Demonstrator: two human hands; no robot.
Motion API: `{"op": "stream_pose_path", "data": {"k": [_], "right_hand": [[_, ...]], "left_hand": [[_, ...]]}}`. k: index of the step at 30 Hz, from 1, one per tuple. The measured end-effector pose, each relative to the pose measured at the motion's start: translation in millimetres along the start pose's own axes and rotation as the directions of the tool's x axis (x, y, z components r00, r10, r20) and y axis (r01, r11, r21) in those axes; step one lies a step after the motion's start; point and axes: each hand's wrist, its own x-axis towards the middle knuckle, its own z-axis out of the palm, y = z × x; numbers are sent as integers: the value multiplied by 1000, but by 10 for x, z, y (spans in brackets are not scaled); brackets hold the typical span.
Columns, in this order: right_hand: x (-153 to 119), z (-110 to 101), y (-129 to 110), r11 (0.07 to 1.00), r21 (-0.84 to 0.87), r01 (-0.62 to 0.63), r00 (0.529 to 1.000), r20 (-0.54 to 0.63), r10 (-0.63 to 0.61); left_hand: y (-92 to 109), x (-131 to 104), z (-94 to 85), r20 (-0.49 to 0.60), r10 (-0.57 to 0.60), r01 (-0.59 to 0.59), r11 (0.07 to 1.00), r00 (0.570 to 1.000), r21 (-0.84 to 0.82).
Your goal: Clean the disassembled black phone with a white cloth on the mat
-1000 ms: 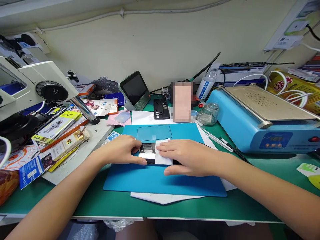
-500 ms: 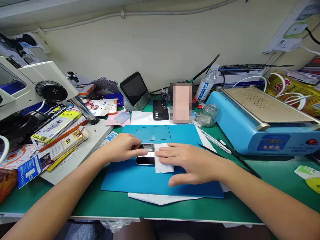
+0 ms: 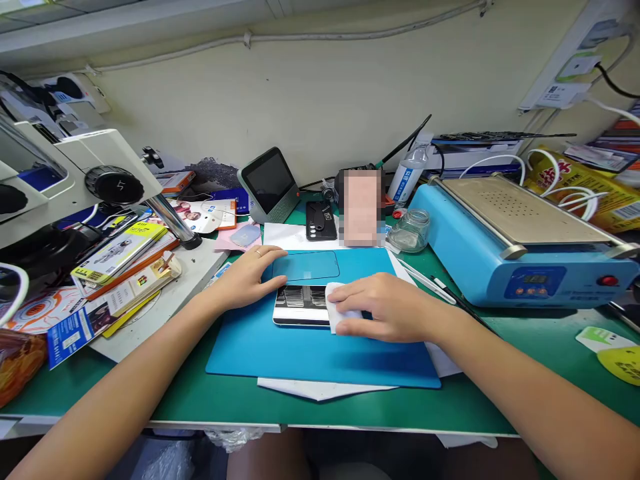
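While right hand (image 3: 385,308) grips white rectangular wipe (image 3: 332,319) against glossy black phone (image 3: 303,307), frame centre, left hand (image 3: 249,279) lies spread beside phone.

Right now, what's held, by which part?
White cloth, in the right hand: fingers on its upper part, thumb near its lower edge. Left hand: no hold visible.

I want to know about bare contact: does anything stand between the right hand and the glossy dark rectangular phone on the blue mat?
Yes: a thin white wipe lies between the right hand and the phone, covering part of its surface.
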Motion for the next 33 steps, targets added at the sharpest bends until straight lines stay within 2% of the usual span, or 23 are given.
{"op": "stream_pose_path", "data": {"k": [4,10,13,18,23,26,33], "right_hand": [[45,82,-36,999,-12,35,999,37,-34],[224,304,-234,994,-1,109,988,109,-108],[220,284,-255,984,44,171,976,126,-176],[212,239,-207,993,-7,116,988,102,-114],[261,299,-197,984,-7,177,978,109,-175],[203,238,-86,989,-9,151,987,61,-150],[-21,-59,158,1000,-10,10,1000,-2,-10]], "left_hand": [[1,-2,25,17,7,-7,1000,1000,7],[30,-4,32,0,-5,5,1000,1000,26],[44,-5,26,12,-5,4,999,1000,34],[39,-4,42,2,-7,7,1000,1000,19],[59,0,77,1,-3,3,1000,1000,-1],[87,0,68,10,-10,10,1000,1000,3],[136,6,62,21,-1,1,1000,1000,-4]]}}
